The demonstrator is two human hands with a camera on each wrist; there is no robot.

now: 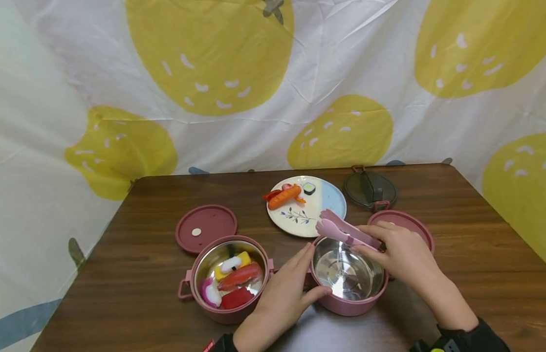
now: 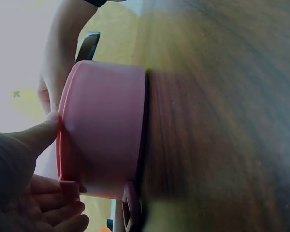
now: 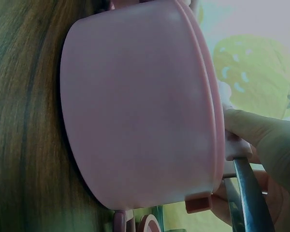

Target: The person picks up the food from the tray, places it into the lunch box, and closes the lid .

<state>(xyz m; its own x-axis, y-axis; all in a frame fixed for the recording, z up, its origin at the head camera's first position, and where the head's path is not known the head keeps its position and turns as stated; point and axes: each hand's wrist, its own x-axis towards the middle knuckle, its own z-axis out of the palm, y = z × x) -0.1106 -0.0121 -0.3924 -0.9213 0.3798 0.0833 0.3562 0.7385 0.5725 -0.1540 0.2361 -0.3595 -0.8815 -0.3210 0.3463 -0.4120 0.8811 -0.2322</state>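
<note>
My right hand (image 1: 402, 252) grips pink tongs (image 1: 338, 232) near their rear end, low over the right pot (image 1: 349, 307). The tong tips point left and stand apart over the far rim. That pink pot has a shiny steel inside with no food in it. My left hand (image 1: 283, 293) rests at the left side of this pot, fingers stretched out and thumb (image 2: 43, 133) at the rim. To the left, a matching pot (image 1: 226, 317) contains several toy foods, including a red slice (image 1: 241, 275) and a yellow piece with a white top (image 1: 230, 265).
A plate (image 1: 290, 225) behind the pots bears a toy sausage (image 1: 284, 197), a sushi roll (image 1: 309, 188) and other pieces. One dark red lid (image 1: 213, 220) lies behind the left pot, another (image 1: 406, 222) behind my right hand. A dark glass lid (image 1: 358, 188) lies at the back.
</note>
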